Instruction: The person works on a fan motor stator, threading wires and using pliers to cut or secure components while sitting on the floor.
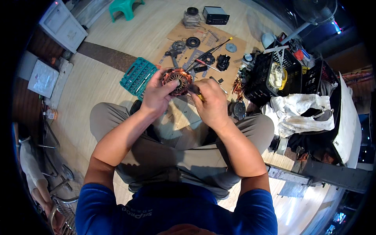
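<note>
My left hand (pixel 156 94) grips a round motor stator (pixel 178 81) wound with copper wire, holding it up above my knees. My right hand (pixel 210 102) is closed on a small tool with a yellow handle (pixel 198 94), whose dark tip touches the stator's right side. The tool's working end is hidden between my fingers and the stator.
A teal socket-set case (pixel 138 76) lies on the wooden floor to the left. A cardboard sheet (pixel 235 58) ahead carries screwdrivers, round metal parts and black housings. Black crates (pixel 270 78) with parts and a white cloth (pixel 297 109) stand to the right. A green stool (pixel 124 8) is far back.
</note>
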